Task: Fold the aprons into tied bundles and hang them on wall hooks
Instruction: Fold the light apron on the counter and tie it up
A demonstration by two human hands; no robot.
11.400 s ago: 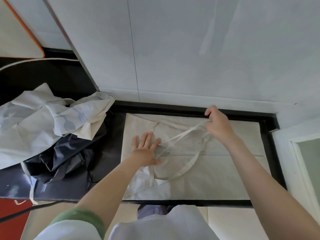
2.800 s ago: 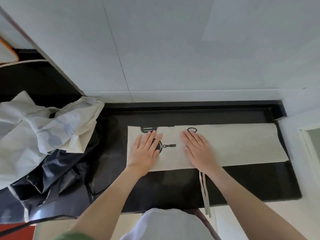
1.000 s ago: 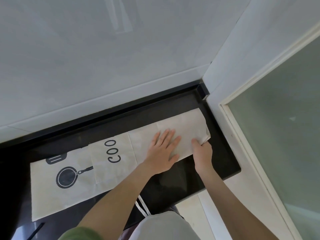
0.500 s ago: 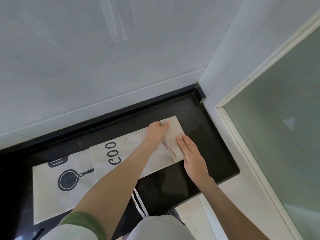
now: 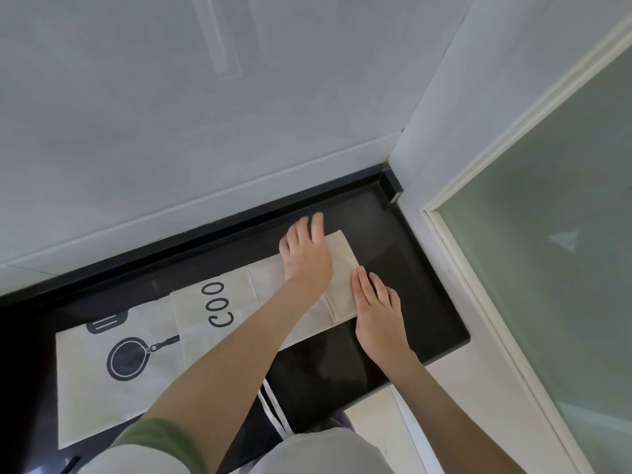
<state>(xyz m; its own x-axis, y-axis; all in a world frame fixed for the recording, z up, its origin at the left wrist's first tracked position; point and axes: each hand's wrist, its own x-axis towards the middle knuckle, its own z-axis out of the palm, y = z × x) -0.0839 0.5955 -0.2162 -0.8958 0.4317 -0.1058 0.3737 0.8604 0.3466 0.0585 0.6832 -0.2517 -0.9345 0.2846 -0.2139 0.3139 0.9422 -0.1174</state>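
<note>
Apron [image 5: 212,323], cream strip flat on black counter [image 5: 393,241], fold in progress at its 3 o'clock end: left hand [image 5: 306,258] and right hand [image 5: 378,309] press it, fingers straight; next, likely another turn toward 9 o'clock, edges square.

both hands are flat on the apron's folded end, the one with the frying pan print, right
No: the head view shows left hand and right hand flat on the plain folded end of the apron; the frying pan print is at the opposite end.
</note>
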